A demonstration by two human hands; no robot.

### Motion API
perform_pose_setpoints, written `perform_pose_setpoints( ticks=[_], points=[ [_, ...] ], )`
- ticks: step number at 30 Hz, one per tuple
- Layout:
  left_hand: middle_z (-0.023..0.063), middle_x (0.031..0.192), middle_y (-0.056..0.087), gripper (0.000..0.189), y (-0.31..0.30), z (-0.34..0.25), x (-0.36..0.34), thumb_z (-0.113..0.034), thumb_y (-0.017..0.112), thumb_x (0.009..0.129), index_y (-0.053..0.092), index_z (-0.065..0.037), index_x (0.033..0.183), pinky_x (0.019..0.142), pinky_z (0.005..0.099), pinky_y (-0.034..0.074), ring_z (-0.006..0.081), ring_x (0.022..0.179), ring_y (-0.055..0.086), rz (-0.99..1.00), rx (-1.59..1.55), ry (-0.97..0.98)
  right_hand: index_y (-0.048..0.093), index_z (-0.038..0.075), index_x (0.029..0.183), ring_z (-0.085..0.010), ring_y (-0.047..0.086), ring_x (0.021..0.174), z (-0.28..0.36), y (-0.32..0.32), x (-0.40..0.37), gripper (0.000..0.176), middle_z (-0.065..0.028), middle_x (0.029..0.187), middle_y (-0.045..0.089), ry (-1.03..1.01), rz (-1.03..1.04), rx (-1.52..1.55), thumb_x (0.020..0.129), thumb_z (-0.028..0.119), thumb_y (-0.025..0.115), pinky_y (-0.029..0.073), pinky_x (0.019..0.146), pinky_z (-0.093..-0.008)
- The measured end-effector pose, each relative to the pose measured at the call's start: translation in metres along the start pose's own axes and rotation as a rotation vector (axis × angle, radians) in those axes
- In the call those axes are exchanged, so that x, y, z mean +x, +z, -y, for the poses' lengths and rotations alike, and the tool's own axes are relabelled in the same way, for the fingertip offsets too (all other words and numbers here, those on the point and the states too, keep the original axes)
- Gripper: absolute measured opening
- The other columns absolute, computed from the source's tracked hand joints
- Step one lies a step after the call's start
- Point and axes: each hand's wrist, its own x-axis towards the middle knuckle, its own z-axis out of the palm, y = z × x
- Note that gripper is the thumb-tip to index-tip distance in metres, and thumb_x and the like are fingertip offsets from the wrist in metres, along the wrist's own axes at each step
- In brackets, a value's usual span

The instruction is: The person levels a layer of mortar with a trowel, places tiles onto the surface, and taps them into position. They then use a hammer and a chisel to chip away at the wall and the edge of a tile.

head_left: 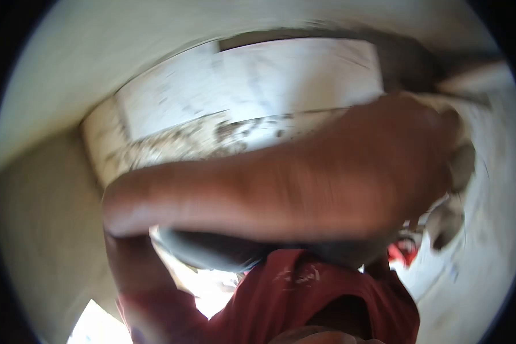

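My left hand (410,163) is close to the camera and blurred, with the bare forearm stretched across the view from the left. Its fingers look curled in, and I cannot tell what they hold. A grey lump (463,167) shows just beyond the fingers, and a second grey lump (445,225) lies below it. Behind the arm, two pale marbled tiles (301,77) sit side by side along the wall. Dark-spotted, rough bedding (229,133) borders their near edge. My right hand is out of sight; only part of that arm shows beside the red shirt.
A pale wall (155,40) curves across the top, and a darker wall surface (46,223) stands at the left. On the right is a whitish, dusty floor (484,246). A small red thing (404,252) lies near my right sleeve. My dark-clothed knees (212,247) are below the forearm.
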Motion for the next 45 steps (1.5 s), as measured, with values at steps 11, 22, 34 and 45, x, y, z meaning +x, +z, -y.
perform_pose_setpoints(
  ticks=[11,22,34,45],
  points=[
    [0.0098,0.106,0.058,0.037,-0.066,0.1,-0.406,-0.031,0.048,0.088,0.052,-0.003,0.113,0.078,0.0296,0.043,0.0173,0.093,0.056,-0.917,0.245,-1.203,0.053,0.005,0.114,-0.0333,0.047,0.108,0.08,0.051,0.212,0.037,-0.0163,0.112,0.054,-0.912,0.058,-0.838,0.082,0.024,0.056,0.035,0.093,-0.0414],
    [0.024,0.116,0.051,0.055,0.06,0.272,-0.33,-0.032,0.057,0.081,0.042,0.003,0.121,0.086,0.0373,0.044,0.0337,0.103,0.054,-0.936,0.034,-1.029,0.056,-0.005,0.094,-0.0436,0.042,0.104,0.065,0.004,0.318,0.042,-0.027,0.107,0.049,-0.705,-0.379,-0.986,0.061,0.021,0.063,0.032,0.091,-0.0492],
    [0.0261,0.124,0.036,0.055,0.114,0.337,-0.213,-0.028,0.054,0.075,0.036,0.003,0.117,0.088,0.0541,0.037,0.0414,0.106,0.047,-0.862,0.288,-1.162,0.056,-0.005,0.096,-0.0401,0.051,0.091,-0.001,-0.015,0.418,0.05,-0.0287,0.104,0.048,-0.986,-0.425,-1.034,0.062,0.031,0.066,0.044,0.076,-0.0479],
    [0.024,0.114,0.045,0.062,0.074,0.286,-0.215,-0.031,0.053,0.076,0.033,0.002,0.124,0.087,0.0558,0.034,0.0397,0.107,0.047,-0.751,-0.044,-1.326,0.063,0.01,0.081,-0.0336,0.056,0.07,0.017,-0.025,0.39,0.024,-0.0134,0.074,0.061,-1.131,-0.414,-1.415,0.079,0.03,0.05,0.044,0.07,-0.0464]
  ],
)
